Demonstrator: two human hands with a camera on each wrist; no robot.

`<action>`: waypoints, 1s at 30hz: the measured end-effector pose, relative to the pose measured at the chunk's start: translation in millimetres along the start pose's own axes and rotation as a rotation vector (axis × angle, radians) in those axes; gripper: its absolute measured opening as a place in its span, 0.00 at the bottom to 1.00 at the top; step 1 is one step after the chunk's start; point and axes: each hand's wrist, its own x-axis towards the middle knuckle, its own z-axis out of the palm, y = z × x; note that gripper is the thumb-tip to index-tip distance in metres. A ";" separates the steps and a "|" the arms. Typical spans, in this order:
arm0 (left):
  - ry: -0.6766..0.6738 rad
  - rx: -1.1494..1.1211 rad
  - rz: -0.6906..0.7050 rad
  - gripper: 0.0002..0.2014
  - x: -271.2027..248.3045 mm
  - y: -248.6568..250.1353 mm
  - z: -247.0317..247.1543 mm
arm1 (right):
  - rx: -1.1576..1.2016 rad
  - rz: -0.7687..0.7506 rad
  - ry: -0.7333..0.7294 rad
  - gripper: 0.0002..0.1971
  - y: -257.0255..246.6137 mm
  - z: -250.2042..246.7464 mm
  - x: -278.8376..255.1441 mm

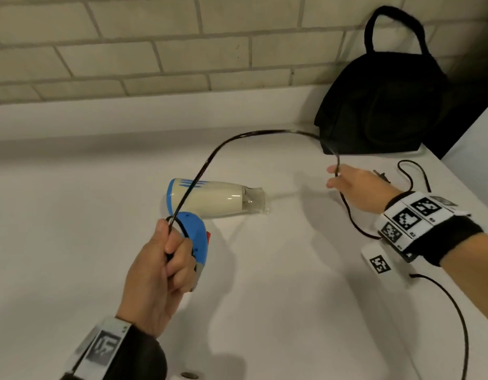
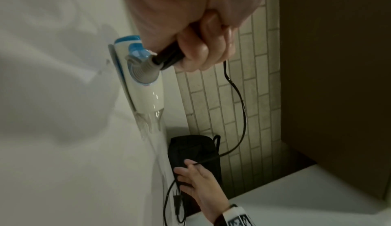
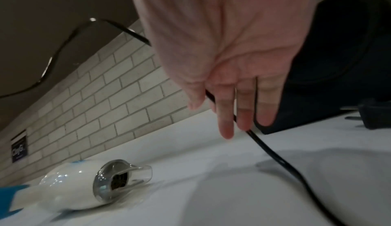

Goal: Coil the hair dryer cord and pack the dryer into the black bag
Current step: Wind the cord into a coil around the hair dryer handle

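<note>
The cream and blue hair dryer (image 1: pixel 210 198) (image 2: pixel 146 94) (image 3: pixel 69 184) lies on its side on the white counter, clear nozzle pointing right. My left hand (image 1: pixel 158 267) (image 2: pixel 201 45) grips the black cord (image 1: pixel 226 144) (image 2: pixel 243 112) (image 3: pixel 275 157) right where it leaves the blue handle. From there the cord arcs through the air to my right hand (image 1: pixel 355 185) (image 2: pixel 201 181) (image 3: pixel 232 62), which pinches it between thumb and nearly straight fingers in front of the black bag (image 1: pixel 380 111) (image 2: pixel 190 149) (image 3: pixel 338 62). The plug (image 1: pixel 381 175) (image 2: pixel 177 199) (image 3: pixel 374 117) lies on the counter beside that hand.
The white counter (image 1: pixel 264 297) runs to a low ledge under a pale tiled wall (image 1: pixel 127 50). The bag stands upright in the back right corner against a dark panel (image 1: pixel 478 64). The counter's right edge passes close behind my right wrist. A thin black cable (image 1: pixel 456 311) trails from the right wristband.
</note>
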 end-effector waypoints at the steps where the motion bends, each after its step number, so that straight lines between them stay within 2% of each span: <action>1: -0.009 -0.004 -0.001 0.24 0.5 0.3 2.1 | -0.145 0.023 -0.118 0.19 -3.0 2.3 -0.3; 3: -0.018 0.001 -0.001 0.24 1.6 0.6 4.2 | -0.321 0.052 -0.199 0.25 -6.6 -0.2 -2.1; 5: -0.028 0.028 -0.005 0.24 3.9 -1.6 3.8 | -0.283 0.112 -0.110 0.36 -16.6 -7.9 -12.8; 6: -0.034 0.048 -0.004 0.24 5.4 -3.6 4.0 | -0.248 0.109 -0.008 0.39 -22.9 -10.3 -18.7; 8: -0.039 0.093 -0.006 0.24 7.2 -8.7 9.0 | -0.211 -0.099 0.278 0.41 -39.5 -8.5 -35.0; 10: -0.070 0.128 -0.012 0.23 7.1 -11.2 19.0 | -0.120 -0.447 0.530 0.41 -67.1 -1.6 -53.6; 11: -0.096 0.144 -0.011 0.21 7.4 -11.8 23.9 | -0.139 -0.600 0.586 0.41 -79.2 5.7 -57.0; 13: -0.148 0.165 -0.004 0.19 8.0 -12.4 31.0 | -0.293 -0.767 0.603 0.39 -95.3 25.7 -52.3; 15: -0.181 0.162 0.005 0.19 8.3 -11.7 33.7 | -0.348 -0.776 0.546 0.32 -99.3 38.7 -39.3; 18: -0.201 0.132 0.013 0.19 9.3 -10.2 33.7 | -0.188 -0.708 0.385 0.18 -97.1 45.4 -27.6; 21: -0.226 0.092 0.022 0.19 12.3 -11.5 34.0 | -0.034 -0.672 0.171 0.16 -98.5 57.9 -34.0; 24: -0.257 0.120 0.097 0.21 17.1 -16.2 38.7 | 0.045 -0.625 -0.041 0.15 -106.8 72.3 -54.3; 27: -0.269 0.292 0.207 0.20 20.2 -26.5 44.3 | 0.071 -0.548 -0.065 0.06 -108.4 82.7 -59.7; 28: -0.279 0.332 0.240 0.19 20.3 -30.9 45.8 | 0.064 -0.524 -0.059 0.06 -106.7 83.4 -59.1; 30: -0.281 0.397 0.300 0.18 20.3 -40.1 45.0 | 0.021 -0.485 -0.083 0.12 -103.0 80.6 -60.9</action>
